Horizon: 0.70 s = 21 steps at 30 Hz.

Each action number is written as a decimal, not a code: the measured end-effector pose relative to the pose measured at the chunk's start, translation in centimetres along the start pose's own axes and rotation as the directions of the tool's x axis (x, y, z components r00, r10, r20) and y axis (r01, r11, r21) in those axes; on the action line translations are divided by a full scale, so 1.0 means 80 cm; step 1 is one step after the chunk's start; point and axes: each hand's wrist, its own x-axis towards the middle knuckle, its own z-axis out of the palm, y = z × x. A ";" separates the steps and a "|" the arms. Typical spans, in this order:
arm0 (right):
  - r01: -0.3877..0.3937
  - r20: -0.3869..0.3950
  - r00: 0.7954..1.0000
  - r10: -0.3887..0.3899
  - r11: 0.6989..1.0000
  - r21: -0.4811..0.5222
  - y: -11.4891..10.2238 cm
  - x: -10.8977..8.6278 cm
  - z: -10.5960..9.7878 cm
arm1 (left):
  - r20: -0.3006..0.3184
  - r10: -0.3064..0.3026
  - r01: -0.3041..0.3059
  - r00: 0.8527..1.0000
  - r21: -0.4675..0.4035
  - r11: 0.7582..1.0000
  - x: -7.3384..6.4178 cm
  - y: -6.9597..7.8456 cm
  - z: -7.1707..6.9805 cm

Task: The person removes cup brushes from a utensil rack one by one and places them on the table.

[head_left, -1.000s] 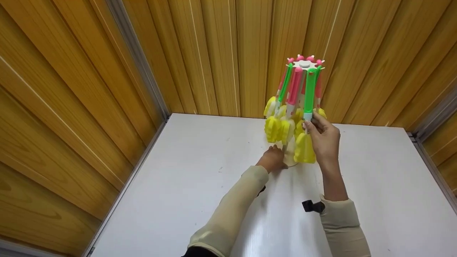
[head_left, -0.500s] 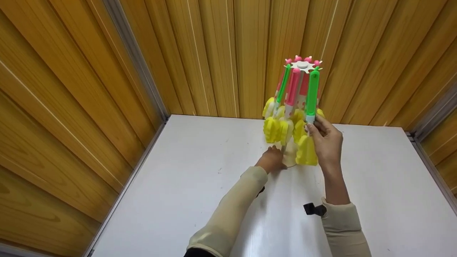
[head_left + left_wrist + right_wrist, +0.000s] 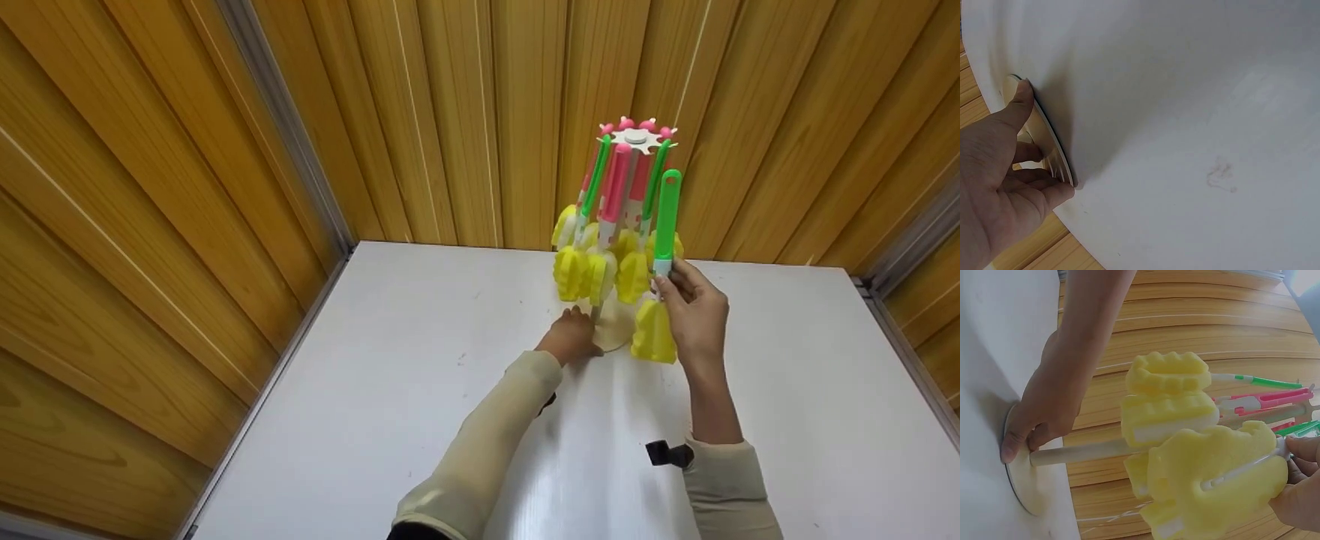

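A white-topped stand (image 3: 636,140) bears several hanging sponge cup brushes with green or pink handles, among them a pink-handled brush (image 3: 616,184). My right hand (image 3: 697,315) pinches the white neck of a green-handled sponge brush (image 3: 666,217), its yellow sponge head (image 3: 1224,478) pointing down. That brush is off the hooks, just right of the stand. My left hand (image 3: 571,334) holds the stand's round base (image 3: 1043,132) on the table, thumb and fingertips at its rim. In the right wrist view the stand's pole (image 3: 1086,453) rises from the base beside my left hand.
The white table (image 3: 390,375) lies beneath everything, its back edge against a wood-panelled wall (image 3: 450,127). Another panelled wall (image 3: 150,225) rises on the left. A green-handled brush (image 3: 654,184) hangs on the stand close to the one in my right hand.
My right hand has drawn the green-handled brush off the stand, moving down and to the right. Another hanging green-handled brush now shows behind it. My left hand stays on the base.
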 end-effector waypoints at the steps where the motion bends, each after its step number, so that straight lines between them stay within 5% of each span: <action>1: -0.011 0.003 1.000 0.011 1.000 -0.009 0.003 -0.001 0.000 | 0.004 -0.004 0.004 1.000 -0.003 1.000 -0.001 0.000 0.000; 21: -0.187 -0.025 0.982 0.186 0.982 -0.024 0.052 -0.004 -0.018 | 0.005 0.006 -0.006 1.000 0.023 1.000 -0.004 0.002 -0.006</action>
